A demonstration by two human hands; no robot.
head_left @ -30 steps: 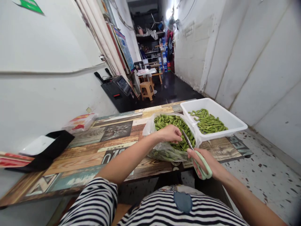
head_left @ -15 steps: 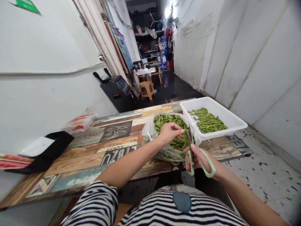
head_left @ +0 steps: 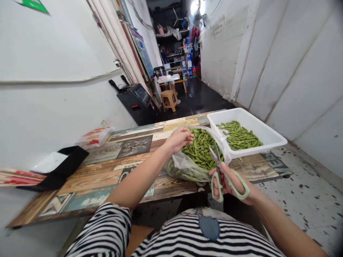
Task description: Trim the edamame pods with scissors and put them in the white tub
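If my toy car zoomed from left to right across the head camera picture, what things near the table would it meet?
Flat white thing, red-and-white packet, person's left hand, scissors, white tray.

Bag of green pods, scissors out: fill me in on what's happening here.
A person is working with both bare hands at a wood-patterned table. The right hand holds green-handled scissors, blades apart, at the near right side of a clear plastic bag full of green pods. The left hand is at the bag's left side, fingers curled; whether it holds a pod cannot be told. Right of the bag, a white tray holds more pods.
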